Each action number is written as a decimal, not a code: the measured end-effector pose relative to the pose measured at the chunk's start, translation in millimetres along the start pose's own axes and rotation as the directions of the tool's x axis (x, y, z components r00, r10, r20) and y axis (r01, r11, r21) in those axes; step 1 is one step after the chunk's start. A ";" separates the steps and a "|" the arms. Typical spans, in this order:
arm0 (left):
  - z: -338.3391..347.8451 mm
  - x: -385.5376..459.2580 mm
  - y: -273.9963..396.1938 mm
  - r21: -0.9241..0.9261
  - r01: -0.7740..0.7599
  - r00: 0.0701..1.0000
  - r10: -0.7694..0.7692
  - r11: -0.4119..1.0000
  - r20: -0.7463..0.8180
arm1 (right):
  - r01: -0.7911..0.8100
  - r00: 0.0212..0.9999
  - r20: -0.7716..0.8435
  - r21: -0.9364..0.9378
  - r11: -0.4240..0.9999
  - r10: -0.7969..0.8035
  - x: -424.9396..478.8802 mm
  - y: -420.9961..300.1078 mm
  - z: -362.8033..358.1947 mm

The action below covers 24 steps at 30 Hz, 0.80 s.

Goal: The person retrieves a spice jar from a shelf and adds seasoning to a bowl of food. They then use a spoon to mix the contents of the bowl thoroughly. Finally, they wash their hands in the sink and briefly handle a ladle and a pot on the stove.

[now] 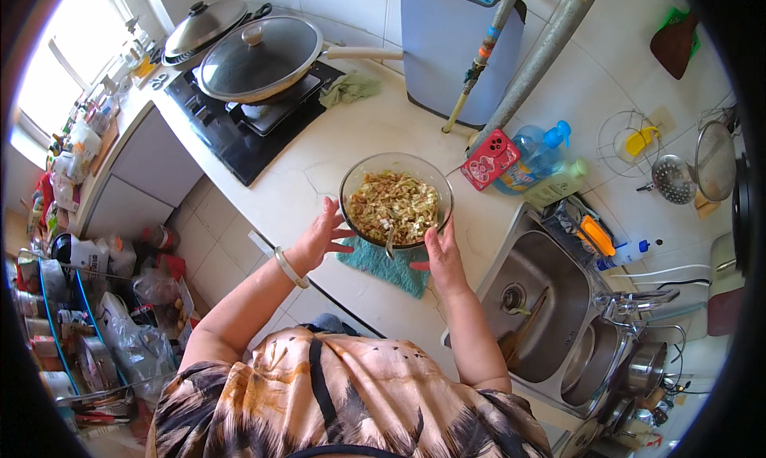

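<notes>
A clear glass bowl (444, 186) of chopped, mixed filling (392, 203) stands on the pale countertop (299, 189), beside or partly over a teal cloth (389, 272). A metal spoon (389, 242) rests in the filling, its handle towards me. My left hand (323, 236), with a pale bangle at the wrist, is at the bowl's left side, fingers spread. At the lower right side my right hand (443, 254) has its thumb and fingers against or very near the glass; whether it bears any weight cannot be told.
A lidded wok (260, 57) sits on the black gas hob (257, 141), near a green rag (350, 90). A red-cased phone (491, 159) leans on bottles (529, 153) behind the counter. The steel sink (538, 290) lies at right. A grey chopping board (461, 51) stands behind pipes.
</notes>
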<state>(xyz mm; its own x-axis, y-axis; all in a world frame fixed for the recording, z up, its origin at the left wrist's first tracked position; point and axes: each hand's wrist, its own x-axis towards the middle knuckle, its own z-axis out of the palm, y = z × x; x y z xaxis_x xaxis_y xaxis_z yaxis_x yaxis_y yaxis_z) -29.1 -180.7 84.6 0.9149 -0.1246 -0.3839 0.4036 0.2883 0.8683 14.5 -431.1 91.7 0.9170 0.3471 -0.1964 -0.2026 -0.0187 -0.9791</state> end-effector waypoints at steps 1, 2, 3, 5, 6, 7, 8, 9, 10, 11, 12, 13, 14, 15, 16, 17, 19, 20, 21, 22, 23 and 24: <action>-0.7 2.7 6.0 0.032 0.010 1.000 -0.009 0.999 -0.022 | -0.010 1.000 -0.009 -0.028 1.000 0.009 7.0 -3.3 1.2; 2.4 6.9 12.0 0.020 -0.019 1.000 0.020 1.000 -0.021 | -0.016 1.000 -0.005 -0.020 1.000 0.016 13.3 -1.8 -2.1; -0.1 11.6 13.7 0.020 -0.043 0.999 0.044 0.999 -0.030 | 0.009 1.000 -0.004 -0.026 1.000 -0.009 19.0 -1.8 -0.2; -6.4 21.1 15.9 0.020 -0.090 0.995 0.091 0.996 -0.045 | 0.058 0.998 -0.005 -0.039 0.998 -0.058 31.9 -2.2 6.0; -3.8 23.3 20.2 0.136 -0.078 0.989 0.094 0.988 -0.115 | 0.070 0.997 -0.008 -0.012 0.997 -0.071 40.0 -3.1 8.5; -7.1 30.9 22.2 0.130 -0.072 0.988 0.089 0.989 -0.125 | 0.082 0.997 -0.011 0.014 0.997 -0.082 50.6 -4.0 11.0; -13.4 41.8 24.4 0.123 -0.065 0.988 0.082 0.990 -0.134 | 0.093 0.996 -0.016 0.040 0.995 -0.093 61.6 -4.9 14.0; -19.2 50.8 27.2 0.115 -0.061 0.987 0.077 0.992 -0.142 | 0.106 0.994 -0.022 0.063 0.992 -0.105 71.2 -6.6 16.3; -24.4 57.8 32.4 0.078 -0.066 0.981 0.079 0.995 -0.175 | 0.010 0.999 -0.037 0.146 0.989 -0.005 76.9 -13.0 26.4; -30.9 70.3 39.6 0.069 -0.070 0.987 0.079 0.995 -0.141 | 0.238 0.971 -0.078 0.178 0.955 -0.227 105.8 28.0 24.5; -43.9 80.3 42.3 0.011 -0.104 0.985 0.104 0.995 -0.136 | 0.127 0.991 -0.071 0.212 0.969 -0.114 112.7 14.4 35.4; -55.3 89.9 45.3 -0.042 -0.128 0.984 0.122 0.991 -0.128 | 0.012 0.998 -0.068 0.249 0.969 0.005 117.4 -0.4 46.6; -67.3 102.4 49.6 -0.084 -0.123 0.981 0.109 0.989 -0.158 | -0.001 0.998 -0.054 0.237 0.971 0.015 133.3 -0.9 56.7; -80.7 114.0 54.4 -0.079 -0.146 0.984 0.136 0.986 -0.112 | -0.014 0.998 -0.056 0.224 0.974 0.027 149.9 2.7 61.2; -88.3 120.8 59.6 -0.088 -0.167 0.982 0.158 0.982 -0.101 | -0.025 0.997 -0.062 0.208 0.978 0.039 164.9 10.3 64.9; -95.1 129.8 67.7 -0.093 -0.195 0.978 0.187 0.976 -0.089 | 0.205 0.975 -0.122 0.160 0.966 -0.187 182.6 24.9 72.8; -107.3 131.4 76.6 -0.067 -0.182 0.982 0.177 0.981 -0.073 | 0.042 0.985 -0.170 0.124 0.991 -0.021 184.9 10.8 83.6; -111.8 131.7 80.6 -0.077 -0.191 0.979 0.184 0.979 -0.090 | 0.132 0.957 -0.256 -0.036 0.991 -0.137 187.8 24.6 83.8; -112.9 133.5 85.3 -0.095 -0.200 0.977 0.192 0.975 -0.087 | 0.202 0.905 -0.333 -0.216 0.955 -0.266 189.2 43.3 74.0; -128.0 135.2 74.4 -0.087 -0.166 0.979 0.153 0.982 -0.137 | 0.255 0.838 -0.364 -0.398 0.881 -0.407 192.1 54.2 67.9; -137.7 126.4 68.2 -0.029 -0.142 0.978 0.136 0.989 -0.160 | 0.262 0.787 -0.438 -0.401 0.878 -0.435 180.3 59.3 62.9; -147.2 109.8 63.8 0.006 -0.174 0.979 0.173 0.985 -0.110 | 0.265 0.733 -0.507 -0.401 0.877 -0.454 158.9 70.2 62.6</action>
<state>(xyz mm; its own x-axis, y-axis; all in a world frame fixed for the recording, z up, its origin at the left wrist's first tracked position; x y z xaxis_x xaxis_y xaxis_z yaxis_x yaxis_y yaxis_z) 96.7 -36.2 51.6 0.9652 0.0321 -0.2597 0.2385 0.3003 0.9236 124.6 -318.5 -5.0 0.9380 -0.2127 0.2736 0.2036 -0.3005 -0.9318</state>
